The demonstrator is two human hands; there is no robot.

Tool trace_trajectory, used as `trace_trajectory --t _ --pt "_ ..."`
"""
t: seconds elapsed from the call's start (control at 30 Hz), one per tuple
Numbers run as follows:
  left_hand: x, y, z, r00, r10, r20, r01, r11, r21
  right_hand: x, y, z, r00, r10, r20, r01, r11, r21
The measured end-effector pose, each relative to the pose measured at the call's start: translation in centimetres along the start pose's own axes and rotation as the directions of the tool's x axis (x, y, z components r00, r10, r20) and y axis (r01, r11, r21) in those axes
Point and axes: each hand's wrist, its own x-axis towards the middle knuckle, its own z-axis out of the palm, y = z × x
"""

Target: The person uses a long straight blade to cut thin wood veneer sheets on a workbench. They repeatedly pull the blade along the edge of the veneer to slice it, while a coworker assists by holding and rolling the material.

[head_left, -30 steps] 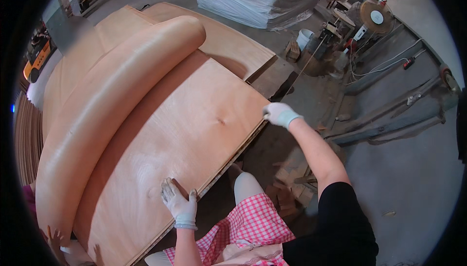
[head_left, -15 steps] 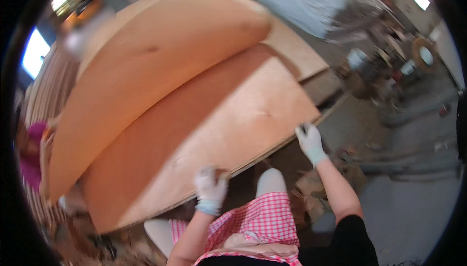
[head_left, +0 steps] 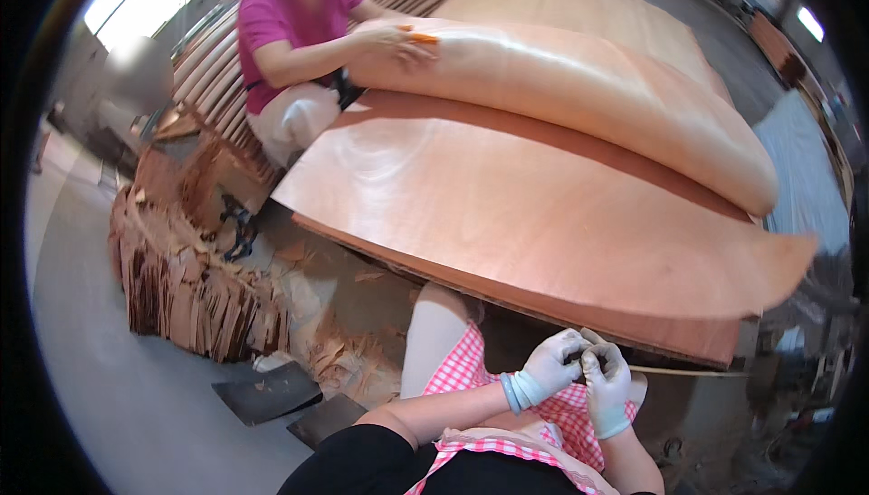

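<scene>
The flat veneer sheet (head_left: 507, 196) lies at 11 o'clock from the gloved hands, atop a stack. The left hand (head_left: 550, 366) and right hand (head_left: 606, 386) meet near its front edge, fingers bent; whether either is closed on anything cannot be determined. A curled veneer (head_left: 579, 79) arches at 12 o'clock, beyond the flat sheet. At 11 o'clock, a co-worker's hand (head_left: 398, 45) is at the curl. Scrap veneer (head_left: 195, 287) is piled at 9 o'clock.
</scene>
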Motion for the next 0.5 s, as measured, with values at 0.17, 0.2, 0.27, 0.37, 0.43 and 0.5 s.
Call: trace_trajectory --t 0.17,0.2,0.27,0.37,0.43,0.5 --pt "-2.3 -2.2 -2.9 0.967 -0.233 -0.106 0.176 0.906 -0.384 0.7 0.7 4.1 0.995 -0.024 0.099 0.041 0.984 -0.173" --pt "-2.6 -2.9 -3.8 0.931 -0.349 -0.107 0.241 0.808 -0.538 1.0 0.1 4.3 0.996 0.015 0.087 0.003 0.979 -0.202" --pt "-2.1 -4.1 -8.8 0.872 -0.342 -0.35 0.225 0.915 -0.335 2.6 -0.6 2.7 0.987 0.134 0.091 -0.078 0.883 -0.462" --pt "-1.0 -9.5 -21.7 0.567 -0.318 -0.76 0.198 0.948 -0.248 5.2 1.3 -5.8 0.995 0.095 0.021 -0.044 0.632 -0.773" --pt "-1.4 -10.9 -32.4 0.386 -0.145 -0.911 0.212 0.975 -0.065 5.9 0.0 -10.7 0.981 0.193 0.028 -0.097 0.605 -0.79" --pt "-3.0 -13.2 -42.4 0.288 -0.005 -0.958 0.301 0.95 0.086 6.4 -0.4 -16.2 0.977 0.211 -0.019 -0.13 0.525 -0.841"
